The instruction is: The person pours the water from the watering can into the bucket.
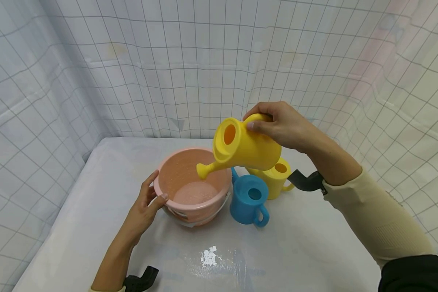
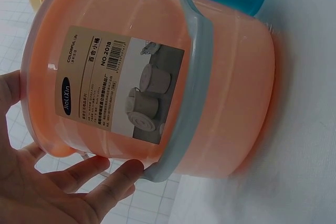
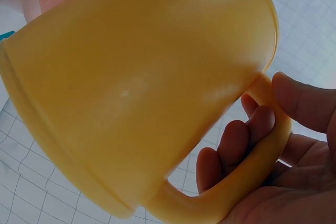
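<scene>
In the head view a pink bucket point(image 1: 195, 209) with a pale handle point(image 2: 195, 85) stands on the table. My left hand point(image 1: 146, 207) holds the bucket at its left side, thumb on the rim and fingers spread against the outer wall. My right hand point(image 1: 284, 123) grips a yellow watering can point(image 1: 253, 148) by its handle point(image 3: 252, 171), fingers curled through the loop. This can is raised and tipped to the left, its spout point(image 1: 203, 171) over the bucket's opening. Small wet-looking spots show on the bucket's inner bottom.
A blue watering can point(image 1: 245, 205) stands upright close to the bucket's right side. Behind it is a second yellow watering can point(image 1: 275, 184), partly covered by the raised one. A shiny wet patch point(image 1: 209, 257) lies on the white table point(image 1: 306, 243). Grid-patterned curtains point(image 1: 204, 73) surround the table.
</scene>
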Available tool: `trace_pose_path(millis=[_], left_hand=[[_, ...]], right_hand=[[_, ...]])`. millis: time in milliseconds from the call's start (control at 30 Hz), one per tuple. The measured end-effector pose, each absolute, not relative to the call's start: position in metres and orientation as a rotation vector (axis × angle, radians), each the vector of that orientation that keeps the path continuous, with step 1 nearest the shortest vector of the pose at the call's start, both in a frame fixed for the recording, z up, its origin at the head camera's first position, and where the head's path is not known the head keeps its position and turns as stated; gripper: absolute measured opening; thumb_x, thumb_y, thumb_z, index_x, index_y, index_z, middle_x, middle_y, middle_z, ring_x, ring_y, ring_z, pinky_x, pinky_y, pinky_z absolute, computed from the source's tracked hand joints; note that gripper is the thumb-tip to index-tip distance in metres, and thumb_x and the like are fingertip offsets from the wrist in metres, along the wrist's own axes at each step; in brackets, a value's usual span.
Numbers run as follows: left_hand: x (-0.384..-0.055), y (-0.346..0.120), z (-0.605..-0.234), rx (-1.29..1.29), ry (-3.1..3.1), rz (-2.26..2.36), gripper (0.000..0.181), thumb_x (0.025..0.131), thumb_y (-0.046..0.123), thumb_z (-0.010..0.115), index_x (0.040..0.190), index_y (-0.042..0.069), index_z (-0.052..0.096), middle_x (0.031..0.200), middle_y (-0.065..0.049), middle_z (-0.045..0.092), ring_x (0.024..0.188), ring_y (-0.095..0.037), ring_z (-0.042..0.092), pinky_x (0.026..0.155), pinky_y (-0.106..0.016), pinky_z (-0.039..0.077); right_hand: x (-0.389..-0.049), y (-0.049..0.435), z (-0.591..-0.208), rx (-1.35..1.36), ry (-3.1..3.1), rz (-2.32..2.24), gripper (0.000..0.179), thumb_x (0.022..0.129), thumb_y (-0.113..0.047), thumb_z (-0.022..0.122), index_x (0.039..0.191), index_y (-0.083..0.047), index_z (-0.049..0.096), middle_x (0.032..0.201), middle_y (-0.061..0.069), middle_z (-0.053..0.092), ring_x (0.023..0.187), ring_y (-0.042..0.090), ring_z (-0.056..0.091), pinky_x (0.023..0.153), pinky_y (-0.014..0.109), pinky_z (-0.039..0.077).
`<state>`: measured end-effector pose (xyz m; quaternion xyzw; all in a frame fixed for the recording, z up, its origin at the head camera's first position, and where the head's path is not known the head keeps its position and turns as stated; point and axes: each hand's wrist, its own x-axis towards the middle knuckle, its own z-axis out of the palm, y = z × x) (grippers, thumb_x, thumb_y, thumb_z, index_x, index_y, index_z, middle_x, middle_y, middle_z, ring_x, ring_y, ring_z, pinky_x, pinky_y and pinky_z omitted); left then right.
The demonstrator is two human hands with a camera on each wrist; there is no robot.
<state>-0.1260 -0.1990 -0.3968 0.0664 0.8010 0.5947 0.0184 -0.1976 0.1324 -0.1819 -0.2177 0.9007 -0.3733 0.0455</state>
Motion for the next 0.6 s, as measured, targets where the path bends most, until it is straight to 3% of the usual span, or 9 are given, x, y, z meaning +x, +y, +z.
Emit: trace_pose_path(millis=[600], left_hand=[[-0.1255, -0.1992, -0.3963, 0.199, 2.479, 1.85, 0.069, 0.097, 0.029, 0.051, 0.148, 0.044, 0.007, 0.154, -0.017, 0.024, 0.141, -0.039, 0.026, 0.106, -0.064, 0.028]], right_hand=[[-0.1972, 0.1338, -0.1825, -0.659, 2.752, -1.144, 0.02, 0.094, -0.022, 0.057, 0.111, -0.013, 0.063, 0.105, 0.006, 0.063, 0.094, 0.021, 0.057, 0.086, 0.034, 0.048]])
